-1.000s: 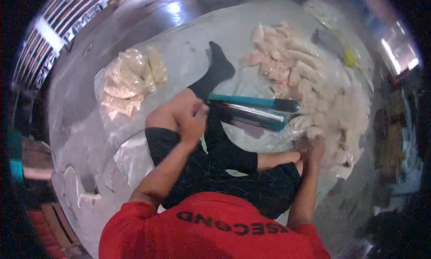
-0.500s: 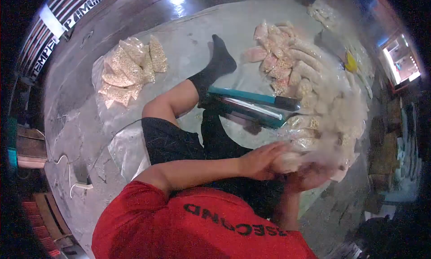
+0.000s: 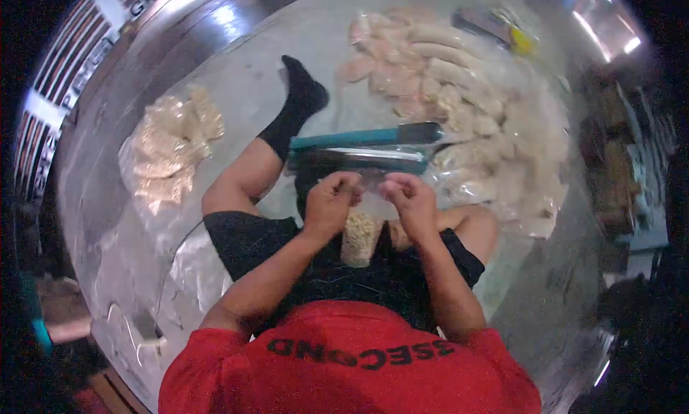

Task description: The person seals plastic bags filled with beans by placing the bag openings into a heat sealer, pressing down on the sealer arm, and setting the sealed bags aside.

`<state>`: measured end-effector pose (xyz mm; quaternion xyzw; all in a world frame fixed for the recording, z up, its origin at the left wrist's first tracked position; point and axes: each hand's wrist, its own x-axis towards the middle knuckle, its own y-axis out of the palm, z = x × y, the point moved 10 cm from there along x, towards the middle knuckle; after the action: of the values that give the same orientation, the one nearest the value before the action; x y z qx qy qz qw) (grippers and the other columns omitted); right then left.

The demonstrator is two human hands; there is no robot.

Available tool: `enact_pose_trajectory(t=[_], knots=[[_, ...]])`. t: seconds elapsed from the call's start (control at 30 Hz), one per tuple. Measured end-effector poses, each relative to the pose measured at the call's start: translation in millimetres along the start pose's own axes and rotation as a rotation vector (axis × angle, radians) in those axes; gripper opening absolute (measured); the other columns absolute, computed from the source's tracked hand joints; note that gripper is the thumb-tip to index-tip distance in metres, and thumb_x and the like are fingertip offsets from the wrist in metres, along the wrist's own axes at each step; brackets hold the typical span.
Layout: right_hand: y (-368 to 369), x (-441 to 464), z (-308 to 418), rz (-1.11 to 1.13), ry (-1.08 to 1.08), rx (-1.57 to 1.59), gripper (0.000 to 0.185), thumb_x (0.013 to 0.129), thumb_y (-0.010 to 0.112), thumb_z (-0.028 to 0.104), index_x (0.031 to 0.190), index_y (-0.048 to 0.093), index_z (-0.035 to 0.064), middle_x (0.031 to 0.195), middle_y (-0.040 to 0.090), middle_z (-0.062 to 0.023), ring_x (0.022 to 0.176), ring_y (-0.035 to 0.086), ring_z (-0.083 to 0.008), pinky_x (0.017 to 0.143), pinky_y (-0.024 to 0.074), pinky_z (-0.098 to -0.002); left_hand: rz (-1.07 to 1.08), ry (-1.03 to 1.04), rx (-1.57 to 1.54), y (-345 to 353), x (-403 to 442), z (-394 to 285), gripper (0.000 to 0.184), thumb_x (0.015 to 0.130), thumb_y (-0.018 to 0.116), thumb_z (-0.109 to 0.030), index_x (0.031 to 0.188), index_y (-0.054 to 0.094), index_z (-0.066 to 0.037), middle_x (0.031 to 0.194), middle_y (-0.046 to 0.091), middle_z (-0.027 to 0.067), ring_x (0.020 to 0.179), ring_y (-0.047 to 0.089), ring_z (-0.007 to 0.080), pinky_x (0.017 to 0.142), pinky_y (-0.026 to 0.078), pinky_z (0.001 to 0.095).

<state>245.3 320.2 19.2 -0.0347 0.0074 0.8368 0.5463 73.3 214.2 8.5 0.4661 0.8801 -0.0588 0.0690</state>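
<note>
A clear plastic bag [image 3: 360, 240] with pale pieces in its lower part hangs upright over my lap. My left hand [image 3: 331, 206] pinches one side of its top edge, and my right hand [image 3: 412, 204] pinches the other side, with the clear film stretched between them. Just beyond my hands lies a long teal sealer-like tool [image 3: 352, 140] with a dark end at the right and a shiny strip along its near part.
Many filled bags [image 3: 502, 148] are heaped on the right of the floor sheet. A smaller pile of filled bags [image 3: 169, 145] sits at the left. Something yellow [image 3: 522, 41] lies at the back right. A white cable [image 3: 133, 335] is at the lower left.
Both hands have come from the heap at the right to the middle, bringing a filled bag over my lap. The view has shifted, so the tool and piles appear further left.
</note>
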Motion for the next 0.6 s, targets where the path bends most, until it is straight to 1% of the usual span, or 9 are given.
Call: enact_pose_trajectory(t=[0.07,0.13,0.17,0.23,0.33,0.4,0.43,0.53,0.6], knots=[[0.8,13.7,-29.7,0.041,0.188,0.108,0.019,0.1,0.066,0.017,0.102,0.07,-0.002,0.08,0.07,-0.0053,0.069,0.064,-0.0109,0.066,0.0521,-0.0245,0.044,-0.03,-0.049,10.2,19.7,13.8,0.025,0.095,0.071,-0.024,0.105,0.07,-0.001,0.089,0.071,0.0073,0.073,0.068,0.0137,0.069,0.057,0.0293],[-8.8,35.2,-45.5,-0.007,0.153,0.01,0.02,0.1,0.065,0.017,0.101,0.071,-0.0018,0.079,0.07,-0.0043,0.067,0.063,-0.0103,0.064,0.0512,-0.0245,0.064,-0.074,-0.087,14.8,37.8,25.7,0.026,0.095,0.071,-0.026,0.104,0.069,-0.001,0.088,0.07,0.0067,0.07,0.066,0.0132,0.068,0.057,0.028],[-13.6,41.7,-53.0,-0.037,0.124,-0.09,0.021,0.101,0.064,0.018,0.1,0.071,-0.0016,0.077,0.069,-0.0034,0.065,0.061,-0.0096,0.061,0.0503,-0.0245,0.066,-0.204,-0.179,18.0,45.9,40.0,0.025,0.095,0.072,-0.026,0.102,0.068,-0.002,0.087,0.068,0.0055,0.069,0.065,0.0134,0.066,0.057,0.0282],[-12.4,50.4,-71.0,-0.056,0.176,-0.044,0.022,0.101,0.063,0.018,0.099,0.071,-0.0016,0.077,0.069,-0.0031,0.064,0.061,-0.0097,0.059,0.0494,-0.0247,0.141,-0.404,-0.379,29.8,61.8,79.3,0.022,0.095,0.071,-0.025,0.096,0.064,-0.004,0.082,0.064,0.0025,0.068,0.062,0.0146,0.06,0.056,0.0286],[-15.3,77.9,-116.4,-0.077,0.175,-0.056,0.024,0.101,0.062,0.02,0.097,0.071,-0.0013,0.076,0.068,-0.0032,0.063,0.06,-0.0106,0.055,0.0471,-0.0258,0.039,-0.448,-0.448,27.6,71.5,96.2,0.018,0.097,0.068,-0.023,0.096,0.065,-0.005,0.083,0.064,0.0026,0.071,0.063,0.0142,0.062,0.056,0.0283],[-13.2,85.6,-141.4,-0.067,0.257,-0.05,0.023,0.099,0.064,0.019,0.095,0.072,-0.0015,0.075,0.067,-0.0029,0.062,0.058,-0.0103,0.054,0.0444,-0.0259,0.048,-0.451,-0.41,30.7,80.4,103.0,0.016,0.097,0.065,-0.02,0.094,0.066,-0.005,0.083,0.065,0.0033,0.07,0.062,0.0146,0.059,0.053,0.0273],[-10.7,67.2,-92.4,-0.127,0.319,-0.032,0.02,0.096,0.066,0.016,0.092,0.072,-0.0021,0.076,0.067,-0.0026,0.063,0.056,-0.0095,0.054,0.0429,-0.0266,0.038,-0.431,-0.338,28.2,81.8,99.5,0.014,0.096,0.065,-0.019,0.093,0.066,-0.005,0.082,0.065,0.0039,0.068,0.061,0.0147,0.055,0.05,0.028],[-12.2,70.2,-141.2,-0.083,0.418,0.059,0.018,0.095,0.066,0.013,0.09,0.073,-0.0023,0.079,0.067,-0.0024,0.065,0.056,-0.0095,0.056,0.044,-0.0283,-0.002,-0.388,-0.274,24.2,94.8,108.2,0.012,0.093,0.065,-0.016,0.092,0.067,-0.004,0.079,0.065,0.0052,0.063,0.06,0.0154,0.051,0.046,0.0293],[-10.1,70.4,-139.2,-0.071,0.438,0.001,0.02,0.095,0.066,0.016,0.089,0.072,-0.0019,0.078,0.068,-0.0033,0.064,0.058,-0.0101,0.057,0.0455,-0.0285,-0.069,-0.361,-0.29,20.0,98.6,111.2,0.011,0.09,0.064,-0.013,0.093,0.069,-0.003,0.077,0.065,0.0066,0.058,0.058,0.0164,0.049,0.043,0.0304]])
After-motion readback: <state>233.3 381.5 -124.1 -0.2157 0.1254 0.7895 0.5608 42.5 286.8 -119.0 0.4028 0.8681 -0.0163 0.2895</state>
